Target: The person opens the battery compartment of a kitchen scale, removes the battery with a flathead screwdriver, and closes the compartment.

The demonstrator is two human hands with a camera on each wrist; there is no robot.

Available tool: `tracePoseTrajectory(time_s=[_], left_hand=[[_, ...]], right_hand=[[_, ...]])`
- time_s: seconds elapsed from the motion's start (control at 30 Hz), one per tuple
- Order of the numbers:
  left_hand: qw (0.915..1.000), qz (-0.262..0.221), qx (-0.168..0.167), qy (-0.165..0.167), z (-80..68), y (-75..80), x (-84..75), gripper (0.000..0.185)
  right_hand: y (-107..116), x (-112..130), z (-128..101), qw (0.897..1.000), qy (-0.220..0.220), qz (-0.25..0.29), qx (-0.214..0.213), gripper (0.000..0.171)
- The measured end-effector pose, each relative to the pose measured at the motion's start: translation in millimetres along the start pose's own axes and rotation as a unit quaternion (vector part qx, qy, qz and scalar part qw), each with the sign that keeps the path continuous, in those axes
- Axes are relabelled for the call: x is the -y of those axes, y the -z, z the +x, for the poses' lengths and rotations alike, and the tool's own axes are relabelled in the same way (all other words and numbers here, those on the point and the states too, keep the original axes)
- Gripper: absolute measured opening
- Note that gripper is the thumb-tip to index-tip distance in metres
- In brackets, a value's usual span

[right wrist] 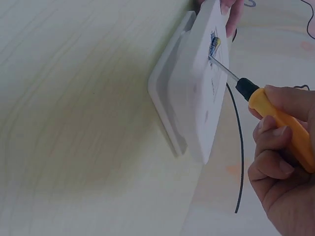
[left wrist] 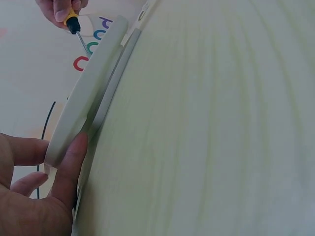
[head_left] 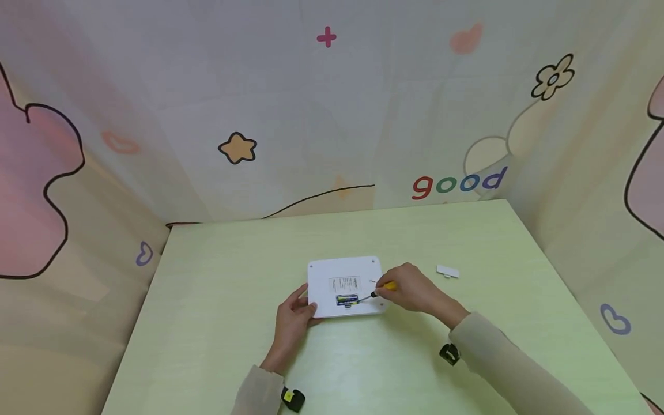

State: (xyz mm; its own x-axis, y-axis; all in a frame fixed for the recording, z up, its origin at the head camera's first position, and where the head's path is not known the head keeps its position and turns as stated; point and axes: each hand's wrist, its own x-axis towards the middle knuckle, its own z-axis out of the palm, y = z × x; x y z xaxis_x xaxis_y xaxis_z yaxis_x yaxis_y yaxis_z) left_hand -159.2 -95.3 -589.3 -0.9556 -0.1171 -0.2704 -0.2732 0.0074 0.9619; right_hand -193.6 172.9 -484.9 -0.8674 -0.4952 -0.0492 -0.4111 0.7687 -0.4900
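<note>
A white rectangular device (head_left: 321, 282), built in two layers like a small digital scale, lies with its labelled back facing up. Blue-green batteries (head_left: 347, 300) show in its uncovered battery compartment. My left hand (head_left: 293, 325) grips the device's left front corner, thumb on the upper face and fingers at the edge and below. In my right hand (head_left: 410, 288) is a screwdriver (right wrist: 280, 125) with a yellow-orange handle and black collar. Its metal tip reaches the right end of the batteries, as the right wrist view also shows.
A small white battery cover (head_left: 448, 271) lies on the pale green table (head_left: 233, 259), to the right of the device. Behind the table hangs a printed curtain (head_left: 311, 115), and more cloth closes in both sides.
</note>
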Motion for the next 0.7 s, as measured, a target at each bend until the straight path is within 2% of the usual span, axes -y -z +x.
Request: tracePoseTrajectory(time_s=[0.23,0.47,0.7], left_hand=[[1.0000,-0.001,0.001,0.001,0.3,0.8,1.5,0.056],[0.9999,-0.012,0.001,-0.005,-1.2,4.8,-1.3,0.056],[0.9998,-0.014,0.012,-0.011,-6.8,1.3,-6.7,0.057]], right_hand=[[-10,-20,-8,0.997,-0.022,0.064,-0.023,0.012],[-30,-30,-7,0.990,-0.051,0.130,-0.030,0.014],[-44,-28,-7,0.987,-0.070,0.137,-0.039,0.015]])
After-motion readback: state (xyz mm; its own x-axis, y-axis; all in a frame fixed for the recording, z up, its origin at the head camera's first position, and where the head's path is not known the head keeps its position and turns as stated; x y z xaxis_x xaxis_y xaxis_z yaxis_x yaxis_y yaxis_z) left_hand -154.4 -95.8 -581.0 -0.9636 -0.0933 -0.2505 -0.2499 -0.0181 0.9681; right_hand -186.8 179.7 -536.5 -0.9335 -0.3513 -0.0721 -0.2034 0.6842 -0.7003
